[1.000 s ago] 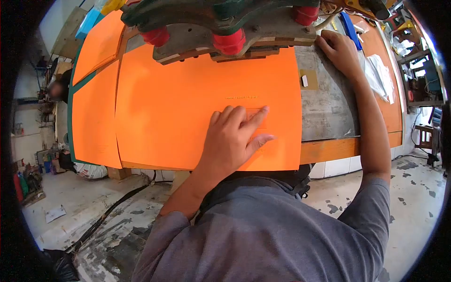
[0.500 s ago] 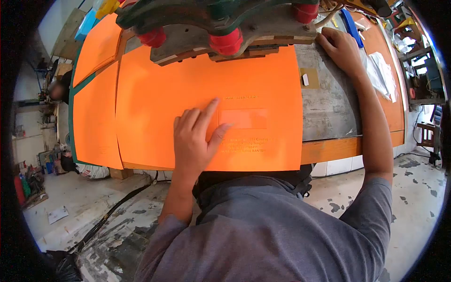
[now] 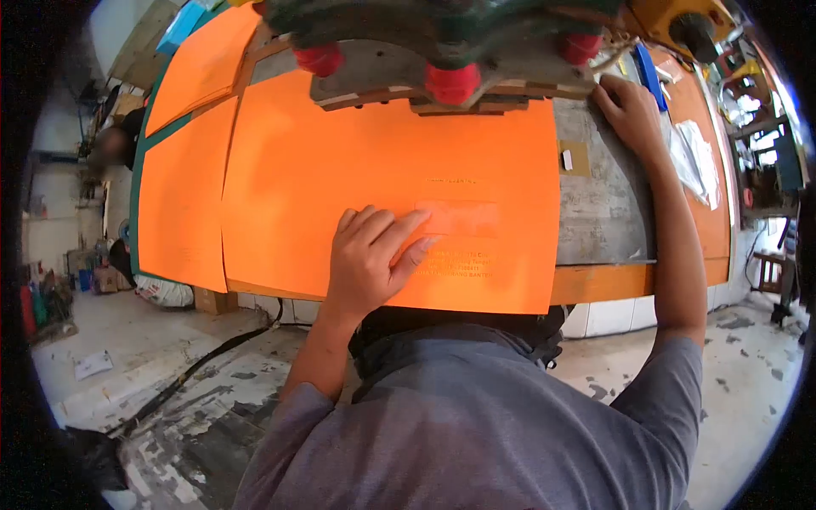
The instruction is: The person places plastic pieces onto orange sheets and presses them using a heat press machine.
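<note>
A large orange sheet [image 3: 323, 161] lies flat on the bench, bearing raised lettering and a rectangular recessed-looking panel [image 3: 467, 218]. Over it, my left hand [image 3: 370, 263] has its index finger and thumb stretched out and apart, the other fingers bent. The index tip is at the panel's left end and the thumb is beside the lower lettering; nothing is held. My right hand [image 3: 631, 110] is curled at the far right of the grey metal plate [image 3: 612, 204], by the machine. What its fingers close on, if anything, is hidden.
A heavy machine head with red knobs [image 3: 452, 85] overhangs the sheet's far edge. More orange sheets [image 3: 183, 204] lie at left on a green surface. A small brown piece [image 3: 576, 159] sits on the plate, and clear plastic [image 3: 697, 161] lies at right. Another person [image 3: 119, 144] is at far left.
The whole view has shifted slightly. My left index finger has come down from the upper line of lettering to the panel's left end. My right hand stays curled by the machine.
</note>
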